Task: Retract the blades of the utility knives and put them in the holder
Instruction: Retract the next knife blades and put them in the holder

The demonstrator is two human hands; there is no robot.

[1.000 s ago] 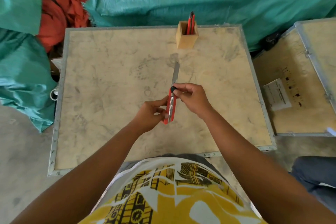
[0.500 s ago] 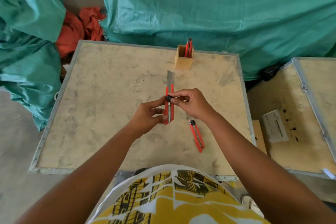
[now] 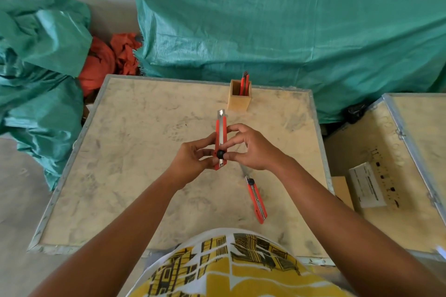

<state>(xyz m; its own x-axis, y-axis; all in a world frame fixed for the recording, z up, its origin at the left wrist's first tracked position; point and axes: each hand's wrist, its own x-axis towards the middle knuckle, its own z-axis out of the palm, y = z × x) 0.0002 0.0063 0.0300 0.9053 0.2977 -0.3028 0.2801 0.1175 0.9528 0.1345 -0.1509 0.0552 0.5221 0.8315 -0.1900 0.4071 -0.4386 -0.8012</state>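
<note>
I hold a red utility knife (image 3: 221,132) above the middle of the table, tip pointing away from me. My left hand (image 3: 193,160) grips its lower body from the left. My right hand (image 3: 251,149) pinches the black slider knob near the handle's rear end. Only a short stub of blade shows at the tip. A second red utility knife (image 3: 257,201) lies on the table under my right wrist; its front end is hidden by my hand. The wooden holder (image 3: 239,101) stands at the table's far edge with red knives upright in it.
The table (image 3: 120,176) is a worn plywood top with a metal rim. A similar crate (image 3: 386,176) with a paper label sits to the right. Green tarpaulin (image 3: 289,38) lies behind and left, with red cloth (image 3: 108,60) between.
The black slider has moved back toward the handle's rear and the long exposed blade has drawn into the body, leaving a short stub. The camera has tilted up, showing the second knife.
</note>
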